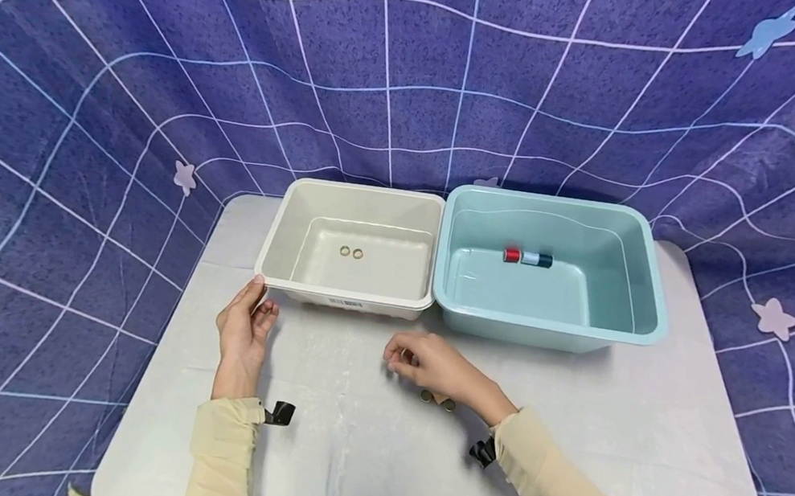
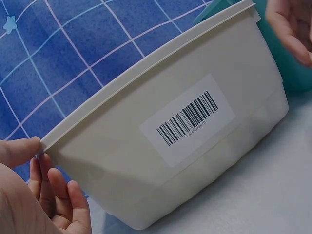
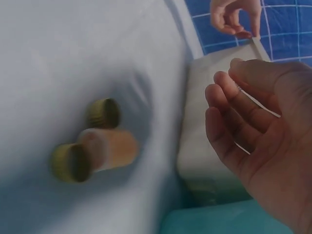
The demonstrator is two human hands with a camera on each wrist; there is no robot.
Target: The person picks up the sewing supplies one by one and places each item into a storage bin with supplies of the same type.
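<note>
At the near left corner of a white plastic bin (image 1: 349,295), my left hand (image 1: 243,329) pinches the rim between thumb and forefinger, the other fingers bent below. My right hand (image 1: 432,362) is above the table in front of the bins, fingers loosely curled and holding nothing. In the right wrist view, a small orange cylinder (image 3: 117,148) with a pale end lies between a gold ridged cap (image 3: 105,113) and a second gold cap (image 3: 72,162), all blurred. The right forearm partly hides these in the head view. Two gold rings or caps (image 1: 351,252) lie inside the white bin.
A light blue bin (image 1: 549,327) stands against the white bin's right side. Inside it a red cylinder (image 1: 511,255) lies in line with pale and dark ones. A barcode label (image 2: 187,119) is on the white bin's front. Behind hangs a blue gridded curtain (image 1: 425,57).
</note>
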